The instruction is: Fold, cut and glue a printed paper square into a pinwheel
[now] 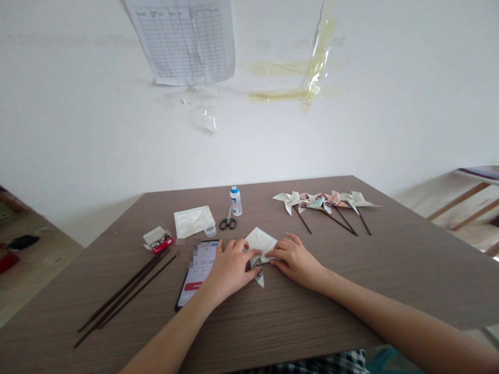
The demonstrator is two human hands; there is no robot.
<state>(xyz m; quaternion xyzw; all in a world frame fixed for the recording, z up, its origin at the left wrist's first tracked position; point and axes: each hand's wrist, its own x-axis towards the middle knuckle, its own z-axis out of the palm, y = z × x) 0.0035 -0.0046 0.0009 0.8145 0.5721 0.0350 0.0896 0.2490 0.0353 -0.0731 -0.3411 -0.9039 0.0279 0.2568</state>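
Note:
A piece of printed paper (260, 242), cut and partly folded with a pointed flap toward me, lies on the table between my hands. My left hand (235, 262) closes on its left side, thumb and index finger at a folded corner near the middle. From the right, my right hand (297, 261) pinches the paper's edge, thumb below and index finger above. The fingertips hide part of the folds. Beside my left wrist lies a phone (199, 267) with a running timer on its screen.
Scissors (228, 222), a glue bottle (236, 201), a small clear cap (210, 230) and a paper stack (194, 221) stand behind my left hand. Left are an open small box (158, 240) and dark sticks (125, 291). Several finished pinwheels (291, 200) lie at the back right.

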